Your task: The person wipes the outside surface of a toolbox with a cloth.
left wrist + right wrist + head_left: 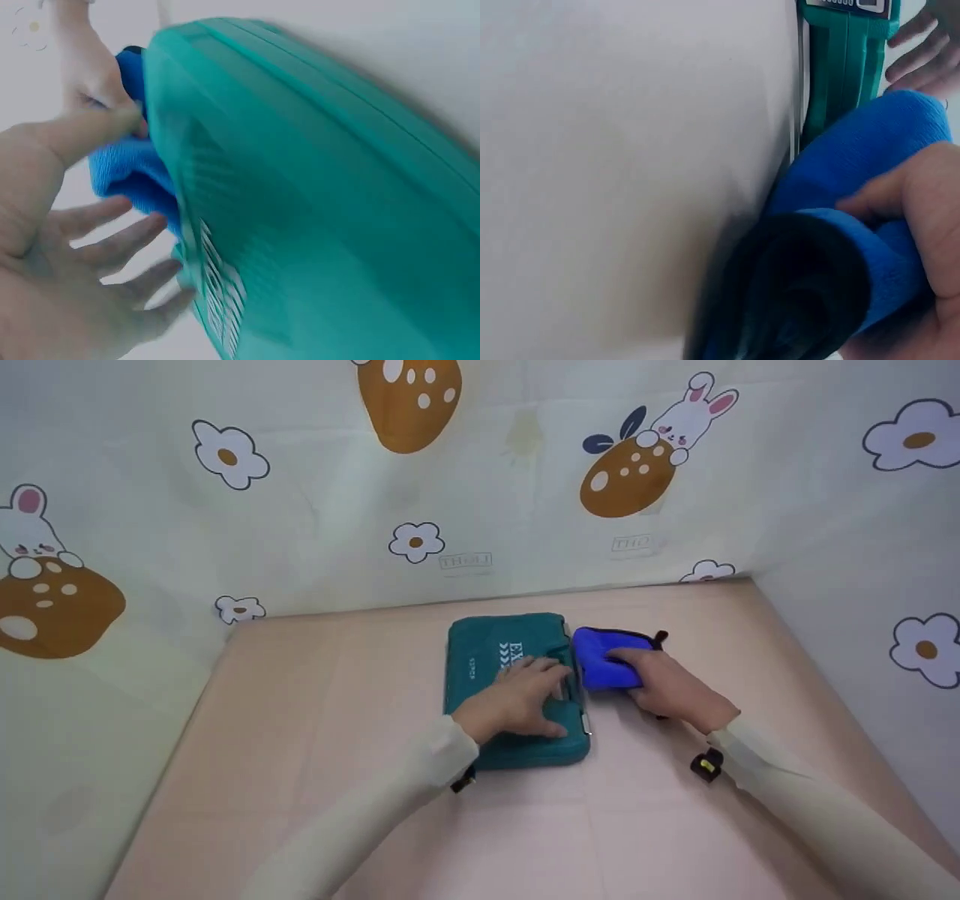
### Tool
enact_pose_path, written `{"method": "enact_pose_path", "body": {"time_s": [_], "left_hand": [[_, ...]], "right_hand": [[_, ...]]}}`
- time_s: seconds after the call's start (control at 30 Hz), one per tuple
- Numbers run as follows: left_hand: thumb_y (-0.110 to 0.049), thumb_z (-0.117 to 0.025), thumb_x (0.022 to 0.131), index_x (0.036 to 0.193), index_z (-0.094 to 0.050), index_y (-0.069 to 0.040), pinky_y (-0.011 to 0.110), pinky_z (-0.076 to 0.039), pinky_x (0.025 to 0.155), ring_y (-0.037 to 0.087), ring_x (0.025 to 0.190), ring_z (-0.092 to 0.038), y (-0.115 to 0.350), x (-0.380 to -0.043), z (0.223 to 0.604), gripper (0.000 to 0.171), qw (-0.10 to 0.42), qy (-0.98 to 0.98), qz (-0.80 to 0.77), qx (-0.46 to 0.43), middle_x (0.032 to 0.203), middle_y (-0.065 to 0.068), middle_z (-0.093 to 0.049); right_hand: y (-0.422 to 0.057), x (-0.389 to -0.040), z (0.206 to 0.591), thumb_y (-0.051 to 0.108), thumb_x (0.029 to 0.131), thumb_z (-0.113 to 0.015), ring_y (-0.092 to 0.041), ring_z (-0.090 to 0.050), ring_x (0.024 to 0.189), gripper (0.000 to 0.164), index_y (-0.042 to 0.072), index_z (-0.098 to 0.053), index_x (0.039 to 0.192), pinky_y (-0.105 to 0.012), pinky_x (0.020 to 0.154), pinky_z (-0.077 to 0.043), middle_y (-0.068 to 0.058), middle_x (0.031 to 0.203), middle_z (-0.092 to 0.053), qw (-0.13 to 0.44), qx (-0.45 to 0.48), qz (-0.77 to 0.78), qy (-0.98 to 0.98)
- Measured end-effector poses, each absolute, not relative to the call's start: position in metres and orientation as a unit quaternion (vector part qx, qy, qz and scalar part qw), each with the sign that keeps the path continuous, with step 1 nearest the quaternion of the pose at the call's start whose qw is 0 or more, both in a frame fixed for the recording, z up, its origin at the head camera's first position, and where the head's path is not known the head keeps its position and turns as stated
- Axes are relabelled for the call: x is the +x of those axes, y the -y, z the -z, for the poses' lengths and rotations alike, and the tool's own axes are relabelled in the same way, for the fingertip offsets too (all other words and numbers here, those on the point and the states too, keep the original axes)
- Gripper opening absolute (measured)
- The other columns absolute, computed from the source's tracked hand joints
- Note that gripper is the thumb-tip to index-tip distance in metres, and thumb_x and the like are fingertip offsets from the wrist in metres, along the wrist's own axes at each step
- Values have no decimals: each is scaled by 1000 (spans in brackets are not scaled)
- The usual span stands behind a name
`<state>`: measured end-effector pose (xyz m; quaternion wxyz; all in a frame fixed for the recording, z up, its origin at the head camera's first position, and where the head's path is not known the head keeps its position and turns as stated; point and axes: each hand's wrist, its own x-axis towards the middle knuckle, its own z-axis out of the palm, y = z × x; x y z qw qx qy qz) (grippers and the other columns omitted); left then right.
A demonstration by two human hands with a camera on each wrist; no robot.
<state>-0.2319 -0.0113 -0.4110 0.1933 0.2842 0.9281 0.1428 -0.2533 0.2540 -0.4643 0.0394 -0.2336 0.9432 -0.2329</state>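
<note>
A teal hard plastic case (480, 641) lies closed, with white lettering on its lid and metal latches (586, 724) along its right side. Over its lid, my left hand (517, 697) is spread, and the left wrist view shows the fingers apart and empty. To the right of the case, my right hand (671, 682) grips a folded blue fabric piece (600, 660) with black edging. Thumb and fingers pinch the fabric, as the right wrist view shows. A dark rolled or open end (802, 277) of it faces that camera. The blue fabric sits right beside the latched side.
Both things are on a pale pink-beige table surface (337, 720). Behind it and at both sides hang light sheets (315, 495) printed with rabbits and flowers. A small black device (707, 765) is worn at the right wrist.
</note>
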Motion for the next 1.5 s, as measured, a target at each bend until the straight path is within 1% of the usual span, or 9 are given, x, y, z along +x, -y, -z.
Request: {"method": "enact_pose_path", "body": {"time_s": [0.1,0.23,0.43,0.6,0.73,0.87,1.03,1.2,1.5], "left_hand": [[-58,-86,74,163,-25,-29,68,-3,113,40,152,3,24,-224,417,112,217,-933,-92,272,170,-2,-4],[-62,-88,68,165,-16,-33,75,4,108,47,148,12,31,-214,429,124,200,-940,-56,270,169,2,9],[-64,-87,68,166,-8,-23,78,-2,105,52,147,7,30,-210,435,132,164,-948,-37,269,169,8,5],[-66,-87,66,165,-10,-13,78,-11,106,53,147,1,26,-214,435,136,148,-952,-21,266,169,10,0],[-67,-86,66,164,-12,-11,77,-14,106,53,147,-2,24,-217,436,135,140,-953,-17,267,169,10,-2],[-67,-85,68,165,-9,-13,75,-12,108,50,148,0,26,-220,434,134,152,-949,-24,275,169,8,1],[-64,-87,68,165,-8,-19,70,-8,112,46,149,4,33,-222,430,133,170,-946,-45,272,169,4,3],[-65,-87,67,165,-10,-29,76,-3,108,51,147,8,38,-223,426,131,185,-949,-53,248,170,3,3],[-69,-84,67,165,-8,-33,80,-4,104,55,145,8,38,-223,425,130,195,-950,-40,240,169,2,4]], "right_hand": [[-252,-254,467,-13,86,-62,-48,-48,130,56,-11,-50,141,-60,107,-36,-28,140,-54,48,-235,223,-945],[-251,-258,468,-11,90,-59,-48,-51,128,49,-10,-54,138,-61,105,-37,-27,136,-57,48,-224,236,-944],[-254,-271,462,-8,93,-54,-45,-60,115,41,-11,-55,134,-63,101,-41,-29,128,-61,36,-180,304,-935],[-252,-287,458,-5,96,-51,-38,-61,97,28,-11,-61,122,-54,92,-47,-25,111,-66,-10,-124,383,-915],[-243,-300,457,0,101,-48,-35,-57,102,27,-12,-59,123,-49,95,-44,-24,115,-64,-31,-77,469,-879],[-230,-309,459,3,105,-45,-34,-53,123,36,-10,-52,137,-49,109,-37,-24,134,-57,-22,-47,548,-835],[-209,-319,466,7,108,-43,-33,-49,132,43,-4,-43,149,-49,113,-33,-20,145,-51,17,-41,607,-794],[-193,-325,473,14,109,-44,-29,-48,131,47,-1,-38,154,-47,113,-32,-18,147,-49,35,-27,624,-780],[-182,-328,481,14,108,-46,-28,-54,117,42,-5,-49,145,-42,106,-38,-21,133,-58,-28,-14,625,-780]]}}
